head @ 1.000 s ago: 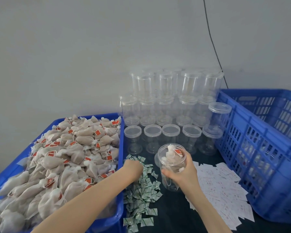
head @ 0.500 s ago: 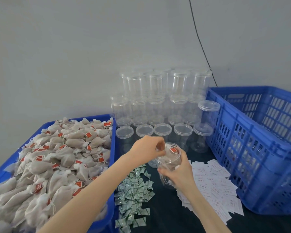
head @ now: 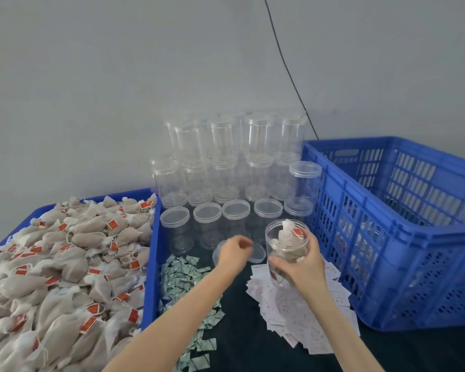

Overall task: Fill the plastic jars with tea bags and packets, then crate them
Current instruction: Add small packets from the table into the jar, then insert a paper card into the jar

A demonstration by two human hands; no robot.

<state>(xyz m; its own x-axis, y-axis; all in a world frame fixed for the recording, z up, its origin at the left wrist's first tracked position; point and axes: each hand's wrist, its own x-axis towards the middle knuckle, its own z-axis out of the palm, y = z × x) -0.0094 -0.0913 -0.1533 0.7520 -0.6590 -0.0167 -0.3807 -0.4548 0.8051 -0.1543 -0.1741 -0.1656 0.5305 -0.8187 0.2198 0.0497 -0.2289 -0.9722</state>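
L hand [head: 234, 252] off jar [head: 286, 248], R fingers [head: 278, 264] gripping

Right hand [head: 302, 267] grip wrapped around jar [head: 286, 244]; left hand [head: 234, 252] loosely curled, hovering beside it.

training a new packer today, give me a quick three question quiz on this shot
1. True or false: the jar in the right hand already has its lid on.
2. What lies on the table under the left hand: A) a loose clear lid, B) a tea bag, C) scissors?
3. Fill in: the heap of tea bags sits in a blue ____ on the left.

Key: 1 false, the jar mouth is open and a tea bag pokes out. 2 A. 3 tray.
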